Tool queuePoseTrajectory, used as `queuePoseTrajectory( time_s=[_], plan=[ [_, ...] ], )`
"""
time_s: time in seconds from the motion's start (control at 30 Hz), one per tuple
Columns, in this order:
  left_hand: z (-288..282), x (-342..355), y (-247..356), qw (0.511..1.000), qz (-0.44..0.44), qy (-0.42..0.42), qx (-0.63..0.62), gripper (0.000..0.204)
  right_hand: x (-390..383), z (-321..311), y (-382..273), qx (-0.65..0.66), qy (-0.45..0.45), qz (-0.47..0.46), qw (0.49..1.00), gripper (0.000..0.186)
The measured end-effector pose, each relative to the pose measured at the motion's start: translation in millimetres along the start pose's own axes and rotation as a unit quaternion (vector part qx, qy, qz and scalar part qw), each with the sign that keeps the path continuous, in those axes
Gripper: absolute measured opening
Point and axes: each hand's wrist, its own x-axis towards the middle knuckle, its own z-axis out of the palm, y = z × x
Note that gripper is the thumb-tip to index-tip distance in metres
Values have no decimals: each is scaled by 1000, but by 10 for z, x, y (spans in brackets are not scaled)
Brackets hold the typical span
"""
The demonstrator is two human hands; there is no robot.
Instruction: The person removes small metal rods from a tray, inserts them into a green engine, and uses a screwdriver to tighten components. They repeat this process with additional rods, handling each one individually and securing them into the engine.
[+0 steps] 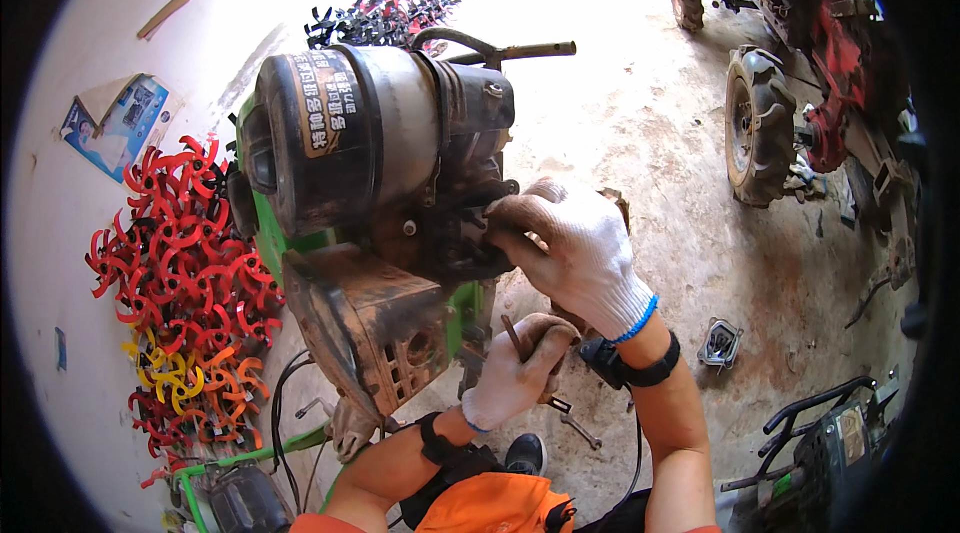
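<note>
A grimy small engine [450,233] on a green frame [270,238] stands in front of me, topped by a large black-and-grey air cleaner canister [325,143]. My right hand [575,248], in a white knit glove with a blue cuff, reaches to the engine's right side below the canister. Its fingers are pinched together against dark parts there, and their tips are partly hidden. Lower down, my left hand [520,373], in a soiled white glove, is closed around a thin dark rod [511,336] that sticks up from the fist. A rusty sheet-metal cover [365,308] is beside it.
Red, yellow and orange curved tiller blades [190,253] are heaped along the left wall. A wrench [580,431] and a metal part [719,345] lie on the concrete floor. Wheeled machinery [755,123] stands at right, a black-framed machine [830,443] at lower right.
</note>
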Motion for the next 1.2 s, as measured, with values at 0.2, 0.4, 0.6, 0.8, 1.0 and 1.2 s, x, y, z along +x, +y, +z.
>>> queuePoseTrajectory(
  time_s=[0.2,0.4,0.6,0.8,1.0,1.2],
  plan=[
    [-36,-8,-25,1000,-6,20,-16,22,61,29,-115,-52,-3,-34,998,25],
    [-138,-13,-19,999,-25,42,-9,21,97,168,-153,-105,-40,-31,993,29],
    [-191,-8,-47,998,-22,52,-13,21,130,222,-136,-97,-57,-37,993,24],
    [-140,-9,-38,998,-19,50,-28,19,152,237,-126,-95,-52,-42,993,23],
    [-81,-36,-6,997,3,75,-16,21,130,270,-113,-44,-19,-3,999,23],
    [-165,-99,32,996,14,80,-25,21,105,279,-138,-91,-31,-33,995,23]
  ],
)
